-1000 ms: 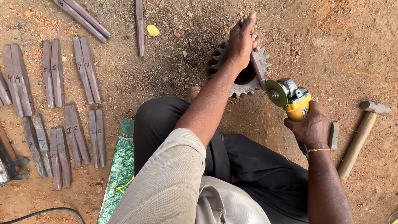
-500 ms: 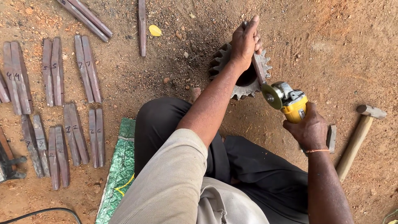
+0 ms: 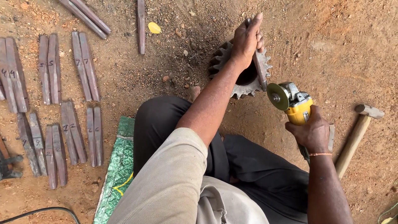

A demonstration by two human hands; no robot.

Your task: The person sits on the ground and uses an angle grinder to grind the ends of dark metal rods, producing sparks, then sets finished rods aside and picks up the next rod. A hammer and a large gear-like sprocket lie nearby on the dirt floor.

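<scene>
Partly hidden: the toothed gear wheel (image 3: 226, 62) lies on the dirt, its middle and right side covered by the left hand (image 3: 247, 39) and forearm; only the teeth along the left and lower rim read clearly. Left hand presses down on a flat metal bar (image 3: 261, 68) laid across the gear; the fingers are curled over the bar's upper end, so the grip itself is hard to make out. The bar's lower tip pokes out past the gear rim, just beside the grinder disc.

Right hand (image 3: 311, 133) is clenched around the yellow angle grinder (image 3: 295, 105); the rear of its body is hidden under the palm. Disc faces the gear; whether it touches the bar tip I cannot tell. A second flat metal piece (image 3: 331, 137) shows as a sliver behind the right hand.

Around: a hammer (image 3: 356, 132) with wooden handle lies right of the grinder, apart from it. Paired metal bars (image 3: 54, 99) with chalk marks lie in rows on the left; the outer pairs are cut off by the frame edge. More bars (image 3: 85, 16) run out of the top edge. A single bar (image 3: 141, 25) lies upright near a yellow leaf (image 3: 154, 28). A green sack (image 3: 118, 166) sits under the person's dark trouser leg (image 3: 166, 120). A black cable (image 3: 45, 212) is cut off at the lower left. A dark tool (image 3: 7, 166) at the left edge is too cropped to identify.
</scene>
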